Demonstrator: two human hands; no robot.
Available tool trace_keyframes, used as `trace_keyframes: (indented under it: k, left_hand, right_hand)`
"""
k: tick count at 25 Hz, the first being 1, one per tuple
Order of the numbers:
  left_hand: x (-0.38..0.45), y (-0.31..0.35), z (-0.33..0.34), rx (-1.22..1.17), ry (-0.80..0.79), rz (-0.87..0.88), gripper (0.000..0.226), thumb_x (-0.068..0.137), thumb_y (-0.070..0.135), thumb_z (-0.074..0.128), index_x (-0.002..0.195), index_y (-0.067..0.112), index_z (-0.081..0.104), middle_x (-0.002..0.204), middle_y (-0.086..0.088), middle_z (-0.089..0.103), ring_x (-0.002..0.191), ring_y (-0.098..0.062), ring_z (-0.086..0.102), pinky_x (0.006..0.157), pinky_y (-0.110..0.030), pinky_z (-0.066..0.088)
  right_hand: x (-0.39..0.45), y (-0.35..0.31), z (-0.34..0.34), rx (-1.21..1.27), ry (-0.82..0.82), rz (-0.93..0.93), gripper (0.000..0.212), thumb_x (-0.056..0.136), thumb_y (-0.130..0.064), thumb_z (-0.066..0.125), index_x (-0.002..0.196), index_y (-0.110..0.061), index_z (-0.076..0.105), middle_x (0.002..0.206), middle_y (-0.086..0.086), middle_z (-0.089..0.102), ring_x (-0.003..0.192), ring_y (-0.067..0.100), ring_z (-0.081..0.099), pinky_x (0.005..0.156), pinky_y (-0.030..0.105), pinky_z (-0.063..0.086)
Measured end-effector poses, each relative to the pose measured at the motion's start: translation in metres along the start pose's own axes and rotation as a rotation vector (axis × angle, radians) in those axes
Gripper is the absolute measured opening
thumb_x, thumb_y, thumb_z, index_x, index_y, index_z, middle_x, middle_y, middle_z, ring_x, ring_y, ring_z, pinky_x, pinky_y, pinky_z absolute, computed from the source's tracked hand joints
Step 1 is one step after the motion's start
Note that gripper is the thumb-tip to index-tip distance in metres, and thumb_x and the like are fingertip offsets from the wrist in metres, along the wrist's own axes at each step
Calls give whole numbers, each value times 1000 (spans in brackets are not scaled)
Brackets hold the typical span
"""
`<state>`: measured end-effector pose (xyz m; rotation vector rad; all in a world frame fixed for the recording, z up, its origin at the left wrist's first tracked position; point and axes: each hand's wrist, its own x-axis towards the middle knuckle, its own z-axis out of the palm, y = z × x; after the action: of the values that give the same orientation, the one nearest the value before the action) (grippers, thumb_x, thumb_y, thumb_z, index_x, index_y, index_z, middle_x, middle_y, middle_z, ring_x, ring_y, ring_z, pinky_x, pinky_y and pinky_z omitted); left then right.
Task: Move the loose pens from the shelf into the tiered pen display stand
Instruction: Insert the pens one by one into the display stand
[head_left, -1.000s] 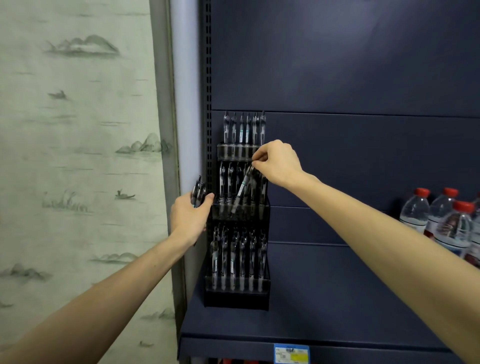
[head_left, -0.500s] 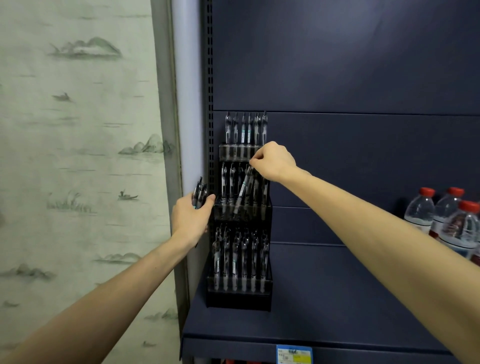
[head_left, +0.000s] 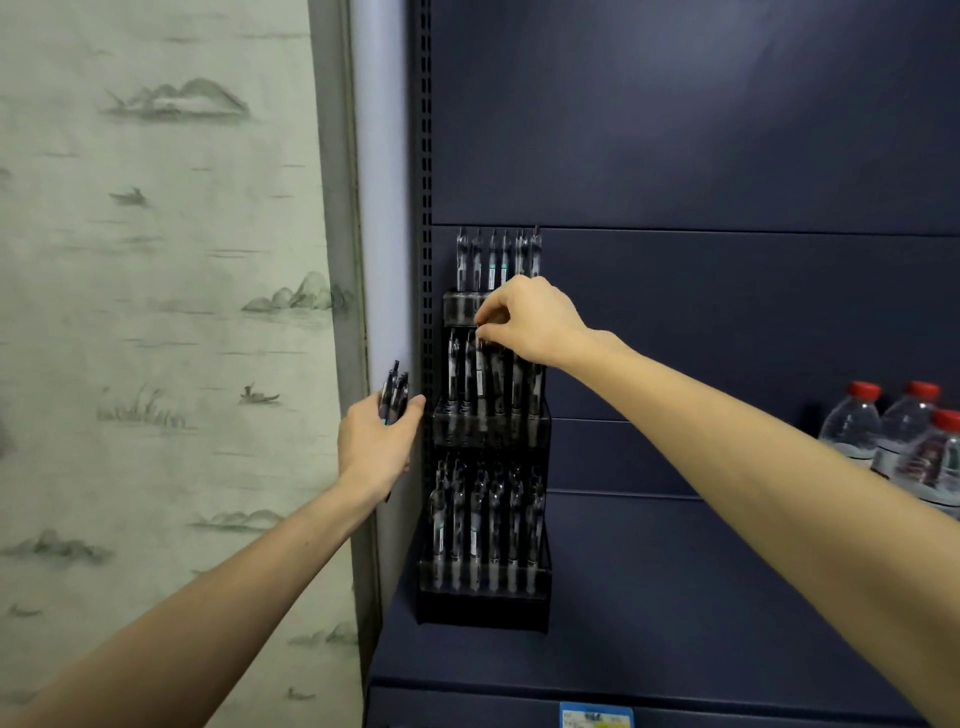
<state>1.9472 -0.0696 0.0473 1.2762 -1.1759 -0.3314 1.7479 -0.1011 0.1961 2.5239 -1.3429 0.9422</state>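
Left grip (head_left: 375, 441) curled round pens (head_left: 394, 391); right grip (head_left: 530, 322) pinching pen top, arm outstretched.

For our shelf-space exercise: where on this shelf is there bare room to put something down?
Bare shelf lies between the pen display stand and the water bottles, and along its front edge. The stand's three tiers are crowded with pens.

A matt, smooth dark blue metal shelf unit (head_left: 675, 597) fills the right of the frame. At centre, a black plastic tiered stand (head_left: 483, 608) with glossy clear fronts holds shiny clear plastic pens (head_left: 475, 525). At far right, glossy clear plastic water bottles (head_left: 883, 431) have red caps. On the left, matt wallpaper (head_left: 156, 312) printed with ink landscapes.
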Motion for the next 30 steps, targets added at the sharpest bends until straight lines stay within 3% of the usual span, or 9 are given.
trace_keyframes:
  k: [5,8,12,16,20,26,30]
  left_hand:
    - [1,-4,-3,-16,-5,-28,46,95,34,70,71,0,49,55,-13,50,39,-21,47,43,-32,47]
    - [0,-5,-3,-3,-9,-35,49,95,34,68,75,-6,49,53,-14,53,39,-22,50,47,-39,52]
    - [0,-8,-2,-4,-3,-13,50,93,39,69,72,-2,49,52,-16,54,38,-23,51,50,-44,54]
    - [-1,-8,-2,-11,-8,-25,49,94,37,69,73,-3,49,52,-14,53,37,-22,50,48,-41,53]
    - [0,-7,-5,-19,-5,-31,41,93,33,70,68,9,48,52,-11,51,38,-23,47,45,-34,48]
    - [1,11,5,-113,-78,-94,37,94,32,73,68,15,52,51,-7,50,39,-22,46,45,-31,43]
    - [-11,25,10,-154,-179,-92,39,95,29,73,68,14,50,49,-3,48,38,-17,44,40,-25,39]
  right_hand:
    - [5,13,-11,48,-161,62,22,97,-20,69,118,-20,76,116,-2,73,107,17,68,98,38,55]
    - [5,18,-10,51,-149,58,20,97,-21,68,116,-20,76,104,-5,70,104,17,67,96,39,56]
    - [5,16,-1,69,-53,49,13,93,-32,73,99,-22,78,94,-9,72,89,12,69,84,39,60]
    - [7,9,-1,208,39,83,11,93,-29,74,92,-21,82,90,-6,76,85,10,69,83,36,60]
    - [0,7,1,97,-67,52,13,93,-31,73,92,-21,81,79,-12,71,73,5,64,74,32,57]
    - [-3,1,3,42,-104,33,15,95,-35,70,95,-26,82,93,-7,77,89,14,71,82,39,60]
    - [-5,1,1,10,-123,60,20,98,-35,66,99,-21,82,87,-1,77,81,19,72,78,39,61]
